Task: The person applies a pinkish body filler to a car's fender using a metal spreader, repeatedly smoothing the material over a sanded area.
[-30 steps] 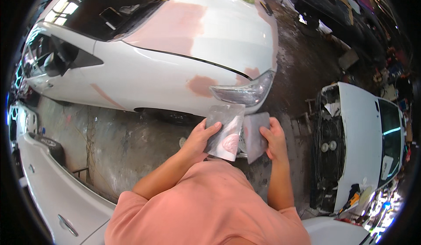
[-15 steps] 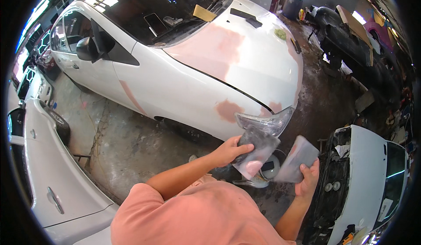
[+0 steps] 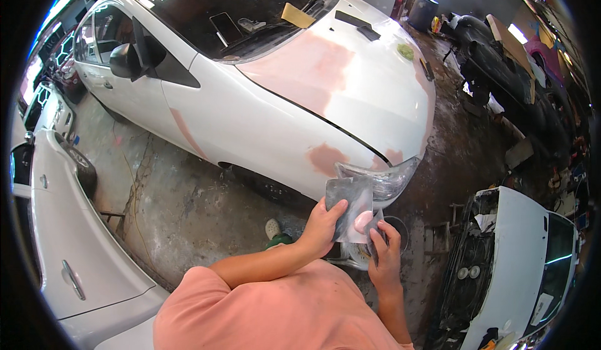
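My left hand (image 3: pixel 320 230) grips a flat grey rectangular plate (image 3: pixel 343 201), thumb on top. A smooth lump of pink body filler (image 3: pixel 362 221) sits near the plate's right edge. My right hand (image 3: pixel 385 250) pinches a thin flat filler spreader (image 3: pixel 374 230), seen nearly edge-on, beside the lump; whether it touches the filler I cannot tell. Just beyond both hands is the clear headlight (image 3: pixel 393 181) of a white car (image 3: pixel 263 121). Pink filler patches (image 3: pixel 328 159) mark its fender and hood.
On the car lie a phone (image 3: pixel 225 29), a yellow sheet (image 3: pixel 297 15), dark flat pieces (image 3: pixel 358 24) and a green pad (image 3: pixel 405 51). A silver car (image 3: pixel 94 256) stands at left, a white door panel (image 3: pixel 526 268) at right. Dark car parts (image 3: pixel 494 62) are piled far right.
The spreader in my right hand has come left from apart to right beside the plate, turning nearly edge-on. My left hand's plate has shifted slightly left and turned more upright.
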A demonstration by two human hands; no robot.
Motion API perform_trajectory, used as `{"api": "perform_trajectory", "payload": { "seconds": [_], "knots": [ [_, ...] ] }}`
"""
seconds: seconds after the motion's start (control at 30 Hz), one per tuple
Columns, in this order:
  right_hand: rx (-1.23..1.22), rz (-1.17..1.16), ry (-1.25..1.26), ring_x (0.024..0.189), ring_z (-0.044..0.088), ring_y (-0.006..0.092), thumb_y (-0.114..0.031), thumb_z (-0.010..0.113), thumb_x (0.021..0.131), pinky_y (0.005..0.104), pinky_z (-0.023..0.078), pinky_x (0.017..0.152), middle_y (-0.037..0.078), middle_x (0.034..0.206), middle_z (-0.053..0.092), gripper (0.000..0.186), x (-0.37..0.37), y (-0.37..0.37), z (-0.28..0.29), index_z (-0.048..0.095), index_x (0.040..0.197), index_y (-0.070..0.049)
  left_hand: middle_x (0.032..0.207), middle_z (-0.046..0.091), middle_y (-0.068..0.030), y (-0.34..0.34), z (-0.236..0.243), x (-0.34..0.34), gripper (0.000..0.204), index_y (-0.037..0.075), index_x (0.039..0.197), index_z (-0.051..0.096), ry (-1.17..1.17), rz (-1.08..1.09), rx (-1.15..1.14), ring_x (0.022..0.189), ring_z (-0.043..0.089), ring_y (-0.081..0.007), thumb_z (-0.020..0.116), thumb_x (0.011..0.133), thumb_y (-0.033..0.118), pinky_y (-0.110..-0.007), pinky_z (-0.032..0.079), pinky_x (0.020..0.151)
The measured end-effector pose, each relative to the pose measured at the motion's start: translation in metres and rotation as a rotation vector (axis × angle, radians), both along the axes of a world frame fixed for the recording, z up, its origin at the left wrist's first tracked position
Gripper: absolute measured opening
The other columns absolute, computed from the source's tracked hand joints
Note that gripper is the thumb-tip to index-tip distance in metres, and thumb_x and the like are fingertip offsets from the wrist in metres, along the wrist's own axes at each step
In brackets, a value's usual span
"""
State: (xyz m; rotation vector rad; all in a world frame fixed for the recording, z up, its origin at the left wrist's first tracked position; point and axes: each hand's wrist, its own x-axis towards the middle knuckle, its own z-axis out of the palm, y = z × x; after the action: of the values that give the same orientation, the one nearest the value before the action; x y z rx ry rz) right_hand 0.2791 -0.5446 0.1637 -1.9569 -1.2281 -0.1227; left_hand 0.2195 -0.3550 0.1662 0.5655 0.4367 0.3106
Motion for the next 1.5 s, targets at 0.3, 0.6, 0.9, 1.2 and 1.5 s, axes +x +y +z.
{"api": "perform_trajectory", "payload": {
  "seconds": [0.3,0.6,0.9,1.2,1.5],
  "knots": [
    [0.928,-0.345,1.195,0.134,0.050,0.0318,-0.019,0.052,0.102,0.0443,0.042,0.110,0.016,0.144,0.053,0.049,0.043,0.013,-0.038,0.043,0.147,-0.001,0.125,0.063,-0.0072,0.021,0.006,-0.010,0.040,0.003,0.134,0.050,-0.025,-0.144,0.015,0.111,0.062,-0.0165,0.062,0.102,0.023,-0.035,0.052,0.097],
    [0.865,0.043,1.440,0.128,0.055,0.0285,-0.051,0.038,0.107,0.0437,0.043,0.109,0.012,0.145,0.052,0.063,0.057,0.171,0.018,0.041,0.148,-0.002,0.126,0.062,-0.0047,0.103,0.008,-0.009,0.046,0.002,0.134,0.052,-0.066,-0.419,0.071,0.112,0.058,-0.0134,0.069,0.098,0.024,-0.033,0.047,0.100],
    [0.025,0.117,0.167,0.152,0.019,0.0353,-0.062,0.034,0.103,0.0499,0.013,0.123,0.022,0.165,0.022,0.086,0.120,0.420,-0.005,0.024,0.156,0.006,0.117,0.066,-0.0110,0.346,0.004,-0.057,0.047,0.001,0.130,0.052,-0.054,0.261,0.355,0.103,0.067,-0.0240,0.071,0.093,0.022,-0.041,0.056,0.090],
    [-0.528,-0.297,-0.124,0.155,0.010,0.0369,-0.066,0.027,0.102,0.0584,0.004,0.124,0.025,0.165,0.016,0.092,0.273,0.642,-0.012,0.021,0.156,0.009,0.117,0.065,-0.0118,0.514,0.021,-0.079,0.037,0.000,0.130,0.051,-0.148,0.486,0.591,0.100,0.066,-0.0225,0.061,0.101,0.019,-0.037,0.054,0.089],
    [-0.603,-0.355,-0.083,0.155,0.011,0.0371,-0.060,0.032,0.103,0.0581,0.006,0.124,0.026,0.165,0.017,0.087,0.251,0.657,-0.013,0.019,0.156,0.008,0.120,0.064,-0.0127,0.550,0.006,-0.075,0.045,-0.001,0.136,0.048,-0.230,0.388,0.511,0.104,0.066,-0.0232,0.063,0.100,0.022,-0.038,0.055,0.090]
  ]
}}
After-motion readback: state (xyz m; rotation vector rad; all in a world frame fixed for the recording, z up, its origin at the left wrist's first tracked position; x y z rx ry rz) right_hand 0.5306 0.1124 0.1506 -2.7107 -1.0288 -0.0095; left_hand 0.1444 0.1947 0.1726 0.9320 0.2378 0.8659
